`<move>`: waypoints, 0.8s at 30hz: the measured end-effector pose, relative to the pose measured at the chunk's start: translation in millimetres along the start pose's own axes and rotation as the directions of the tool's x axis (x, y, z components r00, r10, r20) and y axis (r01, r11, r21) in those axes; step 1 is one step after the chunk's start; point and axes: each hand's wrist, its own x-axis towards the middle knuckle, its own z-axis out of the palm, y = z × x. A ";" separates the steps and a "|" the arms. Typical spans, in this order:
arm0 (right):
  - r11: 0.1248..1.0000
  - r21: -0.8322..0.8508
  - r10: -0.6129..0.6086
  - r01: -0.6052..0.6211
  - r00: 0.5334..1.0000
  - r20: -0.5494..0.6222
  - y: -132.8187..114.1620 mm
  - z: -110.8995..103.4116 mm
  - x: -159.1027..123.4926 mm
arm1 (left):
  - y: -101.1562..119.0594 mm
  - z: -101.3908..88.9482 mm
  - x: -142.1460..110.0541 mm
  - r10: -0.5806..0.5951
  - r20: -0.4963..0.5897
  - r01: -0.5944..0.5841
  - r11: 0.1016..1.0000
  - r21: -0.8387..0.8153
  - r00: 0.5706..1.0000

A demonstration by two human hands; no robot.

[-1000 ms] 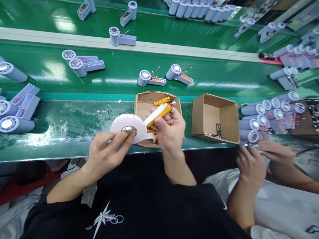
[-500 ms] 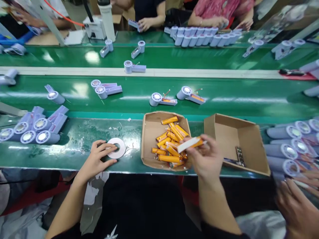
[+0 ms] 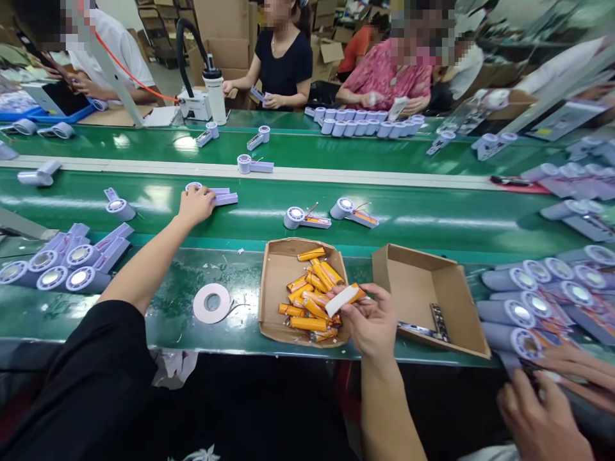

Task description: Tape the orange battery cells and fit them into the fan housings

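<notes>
Green bench (image 3: 173, 314): right hand (image 3: 375, 325) is pinching a white-faced orange battery (image 3: 346, 298); left hand (image 3: 196, 206) is covering a lavender housing (image 3: 225, 199), can't tell finger grip.

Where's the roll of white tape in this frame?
In the head view, the roll of white tape lies flat on the green bench, left of the cardboard box of orange battery packs.

Free passage between tape roll (image 3: 224, 303) and left cardboard box (image 3: 276, 272)
</notes>
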 end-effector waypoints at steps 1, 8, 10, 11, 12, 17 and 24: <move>1.000 0.014 0.018 -0.018 1.000 -0.001 0.3 -0.5 0.0 | 1.7 1.2 2.2 0.009 0.019 -0.010 1.000 0.024 1.000; 0.982 -0.090 0.170 -0.163 0.983 0.076 -9.0 3.6 -1.0 | 17.6 4.7 -12.7 0.234 0.124 -0.236 0.972 0.001 0.964; 0.970 -0.133 0.218 -0.202 0.968 0.125 -17.2 5.8 1.1 | 22.4 4.9 -14.1 0.273 0.162 -0.273 0.962 -0.024 0.948; 0.967 -0.162 0.222 -0.197 0.964 0.149 -22.4 8.1 4.0 | 23.8 4.6 -12.5 0.282 0.182 -0.280 0.959 -0.038 0.942; 0.965 -0.197 0.205 -0.172 0.965 0.166 -27.9 12.1 8.7 | 24.3 3.8 -9.5 0.286 0.205 -0.279 0.958 -0.062 0.936; 0.937 -0.346 0.025 0.057 0.973 0.229 -38.9 68.9 69.6 | 16.8 -2.5 9.1 0.260 0.279 -0.185 0.945 -0.270 0.924; 0.749 -0.570 0.062 0.338 0.821 0.568 41.4 186.9 197.9 | 25.1 0.1 -0.3 0.106 0.128 -0.044 0.909 -0.414 0.986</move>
